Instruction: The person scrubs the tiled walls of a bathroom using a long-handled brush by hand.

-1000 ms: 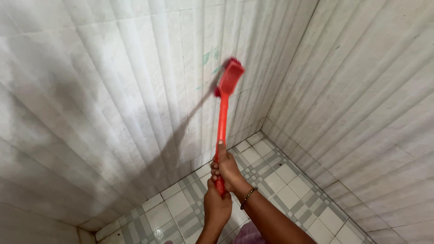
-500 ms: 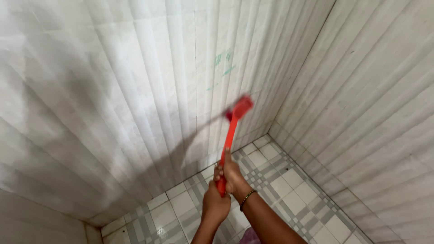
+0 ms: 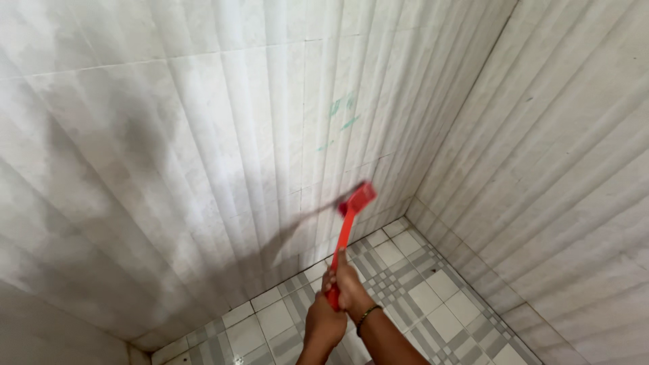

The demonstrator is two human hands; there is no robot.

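On the left, a white tiled wall (image 3: 203, 135) with vertical ribs fills most of the view, a grey shadow lying across it. Low in the middle, the left hand (image 3: 323, 326) is closed into a fist just below and to the left of the other hand; whether it grips the very end of the handle cannot be told. Just above it, the right hand (image 3: 350, 289) is wrapped tight around the lower end of the red long-handled brush (image 3: 348, 226), with a dark bangle (image 3: 366, 315) on the wrist. The brush rises up and slightly right from the hands, its head pressed to the lower part of the ribbed wall near the corner. Faint green marks (image 3: 341, 111) show higher up. Below lies a grey-and-white checked floor (image 3: 433, 297), and a second tiled wall (image 3: 574, 169) closes the right side.
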